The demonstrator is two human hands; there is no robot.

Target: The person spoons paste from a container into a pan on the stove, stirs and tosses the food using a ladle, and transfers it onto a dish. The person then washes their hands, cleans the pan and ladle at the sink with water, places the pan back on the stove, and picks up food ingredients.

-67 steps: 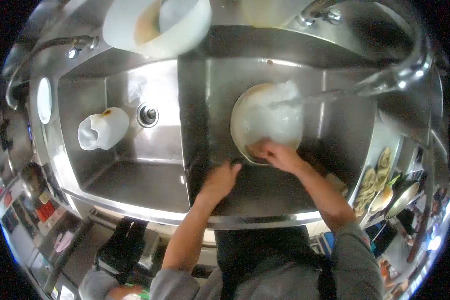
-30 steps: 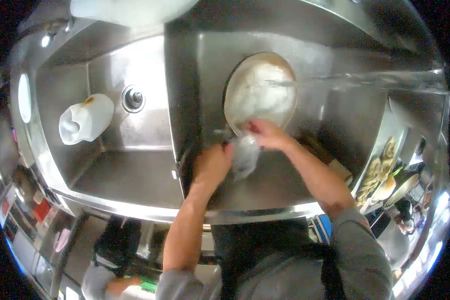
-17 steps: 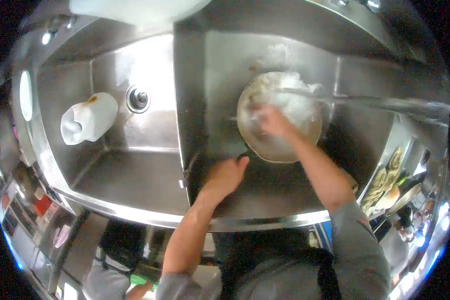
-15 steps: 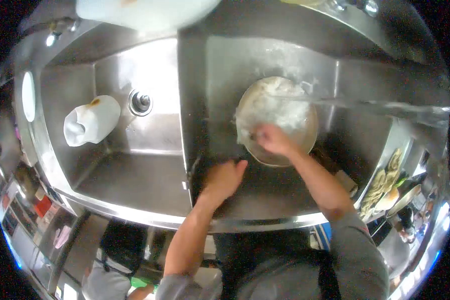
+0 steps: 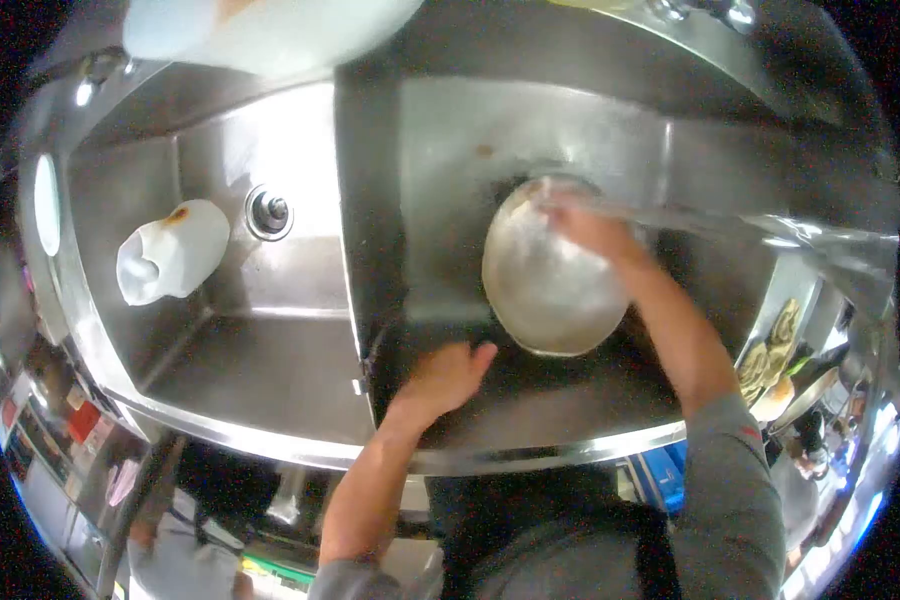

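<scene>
A round metal bowl (image 5: pixel 560 295) sits in the right basin of a steel sink (image 5: pixel 450 130), tilted, with its inside facing me. My right hand (image 5: pixel 585 222) reaches over the bowl's far rim, blurred by motion; its fingers are too smeared to read. A stream of water (image 5: pixel 710 218) comes in from the right and meets that hand and the bowl. Left of the bowl, my left hand (image 5: pixel 448 378) hovers over the basin's near part, thumb apart from the fingers, holding nothing.
In the left basin lie a white plastic container (image 5: pixel 170 250) and a drain (image 5: pixel 269 212). A large white container (image 5: pixel 270 35) stands at the back edge. Food pieces (image 5: pixel 767 360) lie beyond the right rim. Another person (image 5: pixel 185 545) shows at the lower left.
The foamy water in the bowl has gone and the bowl now tilts. My right hand has moved away from me to its far rim. My left hand has barely moved.
</scene>
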